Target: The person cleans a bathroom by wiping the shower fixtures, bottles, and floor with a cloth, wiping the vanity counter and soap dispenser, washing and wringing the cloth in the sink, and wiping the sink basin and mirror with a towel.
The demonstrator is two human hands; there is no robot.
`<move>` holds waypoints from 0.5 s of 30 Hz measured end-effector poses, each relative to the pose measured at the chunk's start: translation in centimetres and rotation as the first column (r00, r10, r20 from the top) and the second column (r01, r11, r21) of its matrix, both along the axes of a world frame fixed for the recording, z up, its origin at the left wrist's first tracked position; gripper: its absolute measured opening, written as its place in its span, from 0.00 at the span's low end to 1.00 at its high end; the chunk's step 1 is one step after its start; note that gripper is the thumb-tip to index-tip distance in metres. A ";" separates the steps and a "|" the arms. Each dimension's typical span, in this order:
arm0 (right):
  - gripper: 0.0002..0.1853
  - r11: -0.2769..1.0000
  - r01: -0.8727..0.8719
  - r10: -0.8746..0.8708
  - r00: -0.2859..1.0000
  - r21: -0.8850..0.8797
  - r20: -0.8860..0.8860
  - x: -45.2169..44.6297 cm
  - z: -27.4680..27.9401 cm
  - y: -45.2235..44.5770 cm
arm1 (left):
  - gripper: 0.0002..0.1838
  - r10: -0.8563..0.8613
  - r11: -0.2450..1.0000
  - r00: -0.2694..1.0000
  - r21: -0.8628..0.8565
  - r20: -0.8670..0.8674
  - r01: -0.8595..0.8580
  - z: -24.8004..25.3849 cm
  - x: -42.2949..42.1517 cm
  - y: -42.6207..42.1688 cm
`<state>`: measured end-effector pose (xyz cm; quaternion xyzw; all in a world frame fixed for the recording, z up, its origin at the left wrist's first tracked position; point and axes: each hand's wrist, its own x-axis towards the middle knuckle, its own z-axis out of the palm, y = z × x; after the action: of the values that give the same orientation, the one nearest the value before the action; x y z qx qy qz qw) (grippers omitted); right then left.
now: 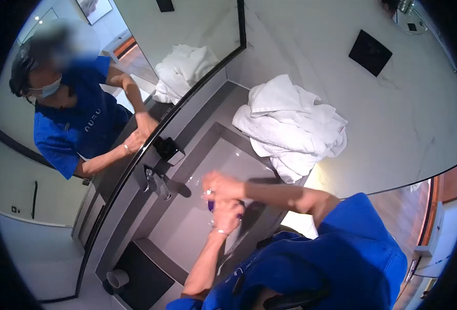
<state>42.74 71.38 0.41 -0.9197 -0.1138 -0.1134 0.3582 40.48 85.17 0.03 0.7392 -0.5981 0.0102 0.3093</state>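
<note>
My left hand [227, 216], with a band at the wrist, is closed around a small purple item [211, 205] over the sink. Parts of the item show on both sides of the fingers, but its kind cannot be made out. Just above it, my right hand [219, 186] is blurred by motion and lies against or very close to the left hand. What its fingers do is not clear. Both hands are over the grey sink basin [179, 232], to the right of the metal faucet [158, 183].
A heap of white towels [293, 121] lies on the counter beyond the basin. A black box-like holder [168, 151] stands by the mirror [187, 41]. At the near left are a dark tray [140, 279] and a cup [118, 278]. A black square plate [370, 52] is on the marble wall.
</note>
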 end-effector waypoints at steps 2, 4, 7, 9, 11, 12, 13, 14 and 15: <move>0.14 0.985 0.140 -0.078 0.885 -0.103 0.459 -1.0 8.9 -6.8 | 0.10 0.269 0.913 0.876 -0.183 -0.400 -0.364 2.2 0.6 3.1; 0.26 0.877 0.458 -0.307 0.765 -0.143 0.566 -1.9 14.5 -12.4 | 0.10 0.285 0.802 0.603 -0.160 -0.745 -0.576 5.1 0.3 7.0; 0.36 0.421 0.693 -0.615 0.693 -0.586 0.377 -3.2 13.4 -22.0 | 0.12 0.197 0.747 0.518 -0.215 -0.833 -0.629 8.1 -1.2 11.3; 0.32 0.534 0.602 -0.785 0.614 -0.594 -0.083 -3.9 12.6 -26.9 | 0.12 0.198 0.743 0.484 -0.191 -0.853 -0.641 10.0 -2.6 13.0; 0.28 0.548 0.762 -0.796 0.602 -0.346 0.065 -6.3 15.5 -29.5 | 0.12 0.260 0.732 0.470 -0.145 -0.844 -0.666 10.6 -4.0 15.0; 0.27 0.519 0.848 -0.812 0.529 -0.107 0.249 -8.0 17.6 -30.0 | 0.13 0.239 0.732 0.479 -0.167 -0.845 -0.660 10.7 -4.6 16.2; 0.25 0.415 0.692 -0.890 0.444 0.590 0.104 -9.1 20.8 -30.2 | 0.13 0.202 0.719 0.421 -0.158 -0.884 -0.677 10.9 -5.2 17.2; 0.23 0.554 0.295 -0.694 0.681 0.779 0.235 -10.9 25.3 -27.7 | 0.13 0.181 0.712 0.408 -0.167 -0.895 -0.682 10.9 -5.6 18.1; 0.20 0.399 0.086 -0.705 0.665 0.913 0.246 -12.5 29.7 -24.8 | 0.13 0.156 0.706 0.396 -0.178 -0.905 -0.686 10.8 -5.9 18.8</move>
<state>30.21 46.57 30.08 -0.5303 0.0879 -0.5284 0.6572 34.54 104.01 10.86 0.6623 -0.1231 -0.0999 0.7323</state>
